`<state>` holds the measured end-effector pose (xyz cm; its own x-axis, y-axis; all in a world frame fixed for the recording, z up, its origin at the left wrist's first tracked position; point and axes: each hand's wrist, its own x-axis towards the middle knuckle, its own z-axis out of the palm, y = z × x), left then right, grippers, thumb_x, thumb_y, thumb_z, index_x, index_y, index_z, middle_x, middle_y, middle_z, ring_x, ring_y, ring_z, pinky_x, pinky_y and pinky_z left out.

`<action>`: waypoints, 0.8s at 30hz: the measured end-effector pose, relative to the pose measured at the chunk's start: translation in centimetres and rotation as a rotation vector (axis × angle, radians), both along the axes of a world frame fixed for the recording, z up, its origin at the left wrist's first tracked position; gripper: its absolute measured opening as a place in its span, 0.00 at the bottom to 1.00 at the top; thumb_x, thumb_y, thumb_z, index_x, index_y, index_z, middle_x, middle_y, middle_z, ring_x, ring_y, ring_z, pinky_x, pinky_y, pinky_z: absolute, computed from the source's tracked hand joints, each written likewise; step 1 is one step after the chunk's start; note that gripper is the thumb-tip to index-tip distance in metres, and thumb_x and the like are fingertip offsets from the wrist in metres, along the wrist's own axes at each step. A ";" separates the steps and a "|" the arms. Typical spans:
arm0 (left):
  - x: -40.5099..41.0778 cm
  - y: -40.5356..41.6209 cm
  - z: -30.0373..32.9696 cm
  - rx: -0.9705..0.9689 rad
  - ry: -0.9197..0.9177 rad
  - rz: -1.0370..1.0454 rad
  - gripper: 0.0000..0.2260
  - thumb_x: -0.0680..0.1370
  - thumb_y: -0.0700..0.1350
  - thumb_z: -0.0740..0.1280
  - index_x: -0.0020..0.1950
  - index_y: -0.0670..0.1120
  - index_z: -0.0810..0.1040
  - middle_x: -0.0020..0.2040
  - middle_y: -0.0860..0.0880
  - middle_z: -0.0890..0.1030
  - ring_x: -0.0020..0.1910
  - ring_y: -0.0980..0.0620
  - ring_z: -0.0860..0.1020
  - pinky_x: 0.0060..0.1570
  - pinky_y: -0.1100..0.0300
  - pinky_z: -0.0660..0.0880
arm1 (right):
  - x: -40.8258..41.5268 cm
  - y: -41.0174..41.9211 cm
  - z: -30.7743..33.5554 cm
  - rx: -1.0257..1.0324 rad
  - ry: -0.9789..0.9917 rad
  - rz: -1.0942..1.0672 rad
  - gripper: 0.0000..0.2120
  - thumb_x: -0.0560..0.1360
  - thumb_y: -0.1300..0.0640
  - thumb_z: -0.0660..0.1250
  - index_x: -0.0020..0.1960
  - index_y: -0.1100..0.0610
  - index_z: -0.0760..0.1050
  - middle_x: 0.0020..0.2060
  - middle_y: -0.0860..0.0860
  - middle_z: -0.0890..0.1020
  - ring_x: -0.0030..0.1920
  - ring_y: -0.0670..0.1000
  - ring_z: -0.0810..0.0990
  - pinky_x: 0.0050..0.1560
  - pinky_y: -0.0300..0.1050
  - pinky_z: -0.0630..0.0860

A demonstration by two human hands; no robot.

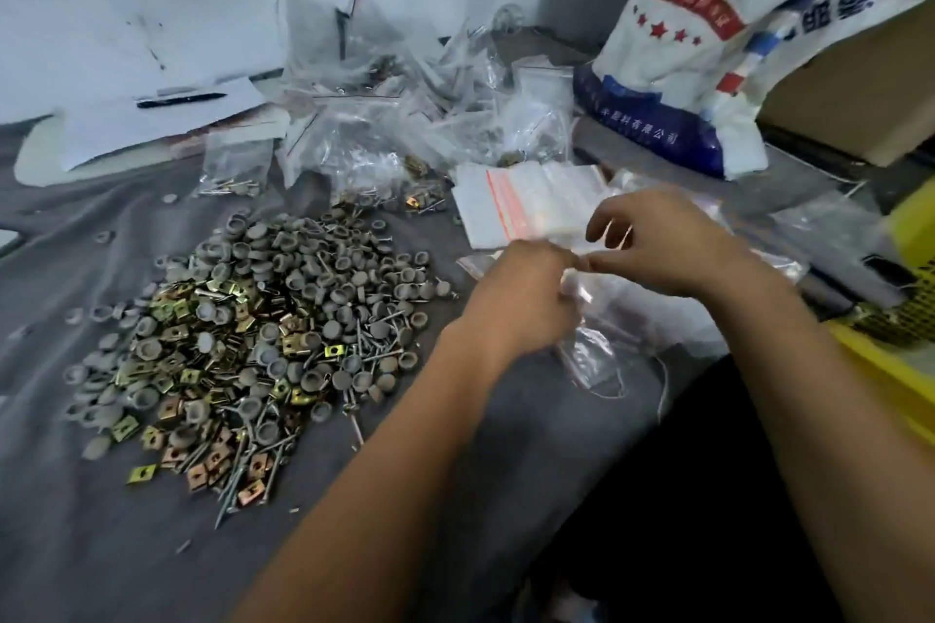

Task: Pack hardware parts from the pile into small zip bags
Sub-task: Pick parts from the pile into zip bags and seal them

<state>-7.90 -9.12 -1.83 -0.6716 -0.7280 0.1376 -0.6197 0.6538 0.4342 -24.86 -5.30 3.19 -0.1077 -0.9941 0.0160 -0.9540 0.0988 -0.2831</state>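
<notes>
A person's left hand [526,288] and right hand [657,243] pinch the top of a small clear zip bag [597,344] between fingertips near the right edge of the grey worktop [101,546], apparently opening or sealing it; its contents cannot be made out. Next comes either filling from the pile [253,334] of grey caps, brass clips and screws at the worktop's centre, or setting the bag aside. Filled bags [364,137] heap along the back edge; a stack of empty bags [526,202] lies beside them.

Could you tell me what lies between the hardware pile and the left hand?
In the head view, only bare grey cloth separates the pile from the left hand.
</notes>
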 end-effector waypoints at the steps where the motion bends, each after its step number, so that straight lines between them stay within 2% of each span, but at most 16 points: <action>1: -0.1 0.2 -0.4 -0.013 -0.040 -0.031 0.01 0.78 0.41 0.66 0.48 0.45 0.77 0.54 0.42 0.81 0.59 0.40 0.77 0.58 0.49 0.74 | -0.2 0.4 -0.9 0.025 0.028 -0.004 0.23 0.70 0.39 0.78 0.60 0.48 0.81 0.52 0.52 0.81 0.49 0.51 0.80 0.52 0.47 0.76; 3: 0.2 0.5 -1.0 -0.033 -0.045 -0.037 0.05 0.77 0.40 0.66 0.44 0.48 0.72 0.52 0.43 0.80 0.57 0.39 0.76 0.58 0.47 0.72 | 0.0 0.9 -2.6 0.094 0.038 0.026 0.30 0.70 0.37 0.76 0.69 0.46 0.78 0.59 0.55 0.76 0.59 0.57 0.76 0.63 0.49 0.72; 5: 0.8 0.6 -1.5 -0.042 0.022 0.014 0.01 0.77 0.39 0.67 0.45 0.44 0.77 0.50 0.44 0.81 0.55 0.40 0.77 0.55 0.47 0.73 | 0.4 0.9 -3.8 0.045 -0.057 0.051 0.27 0.71 0.37 0.75 0.66 0.47 0.81 0.60 0.55 0.75 0.61 0.56 0.74 0.66 0.50 0.71; 8: 1.9 0.3 -1.2 -0.058 0.023 0.061 0.08 0.76 0.40 0.69 0.53 0.43 0.85 0.51 0.44 0.85 0.55 0.40 0.79 0.56 0.48 0.75 | 0.9 0.4 -4.9 -0.094 -0.122 0.069 0.15 0.72 0.45 0.78 0.57 0.48 0.86 0.54 0.51 0.78 0.57 0.53 0.78 0.61 0.49 0.74; 12: 2.9 -0.3 -0.8 -0.011 0.097 0.122 0.07 0.76 0.40 0.72 0.51 0.46 0.88 0.50 0.46 0.87 0.53 0.44 0.83 0.55 0.51 0.78 | 1.4 0.1 -5.4 -0.221 -0.153 0.074 0.03 0.72 0.54 0.78 0.45 0.48 0.87 0.45 0.48 0.82 0.49 0.52 0.80 0.53 0.51 0.77; 14: 3.3 -0.5 -0.7 -0.014 0.176 0.165 0.04 0.78 0.42 0.72 0.48 0.48 0.87 0.45 0.51 0.87 0.49 0.49 0.83 0.53 0.52 0.78 | 1.6 0.0 -5.1 -0.257 -0.125 0.121 0.02 0.74 0.54 0.77 0.43 0.48 0.87 0.42 0.48 0.83 0.48 0.52 0.79 0.51 0.52 0.75; 16: 3.9 -0.6 -0.3 -0.018 0.297 0.164 0.03 0.79 0.47 0.73 0.48 0.50 0.86 0.39 0.55 0.84 0.42 0.56 0.81 0.46 0.55 0.77 | 1.7 -0.1 -4.1 -0.310 -0.192 0.147 0.04 0.76 0.53 0.75 0.44 0.52 0.86 0.41 0.48 0.85 0.46 0.50 0.79 0.50 0.50 0.74; 17: 4.3 -0.6 0.1 -0.006 0.367 0.142 0.05 0.80 0.49 0.73 0.51 0.49 0.85 0.39 0.55 0.83 0.41 0.58 0.81 0.45 0.57 0.77 | 1.9 -0.1 -3.4 -0.349 -0.246 0.139 0.06 0.78 0.54 0.74 0.44 0.54 0.86 0.41 0.47 0.85 0.44 0.49 0.80 0.49 0.49 0.74; 19: 5.6 -0.2 1.5 0.027 0.487 0.098 0.14 0.79 0.53 0.73 0.60 0.47 0.83 0.47 0.52 0.85 0.47 0.57 0.83 0.48 0.58 0.79 | 2.4 -0.3 -1.8 -0.426 -0.349 0.108 0.09 0.80 0.55 0.70 0.43 0.56 0.82 0.37 0.46 0.84 0.40 0.45 0.82 0.45 0.45 0.75; 21: 7.3 0.1 2.9 -0.028 0.559 0.100 0.14 0.79 0.51 0.72 0.61 0.46 0.82 0.49 0.52 0.86 0.49 0.59 0.83 0.49 0.61 0.80 | 3.5 -0.5 -0.3 -0.446 -0.448 0.124 0.11 0.82 0.54 0.68 0.42 0.58 0.79 0.33 0.47 0.84 0.36 0.43 0.83 0.39 0.38 0.74; 23: 9.4 0.2 4.0 -0.120 0.596 0.155 0.10 0.80 0.47 0.69 0.59 0.46 0.85 0.46 0.53 0.86 0.45 0.58 0.83 0.47 0.57 0.80 | 5.4 -0.9 0.9 -0.432 -0.513 0.166 0.12 0.82 0.54 0.68 0.42 0.59 0.80 0.30 0.50 0.83 0.30 0.43 0.81 0.34 0.33 0.73; 24: 10.8 0.3 4.4 -0.134 0.611 0.200 0.10 0.81 0.45 0.68 0.57 0.45 0.86 0.45 0.54 0.86 0.43 0.57 0.83 0.47 0.55 0.80 | 6.6 -1.2 1.4 -0.423 -0.535 0.189 0.12 0.81 0.54 0.69 0.42 0.59 0.81 0.30 0.51 0.82 0.28 0.44 0.79 0.33 0.34 0.72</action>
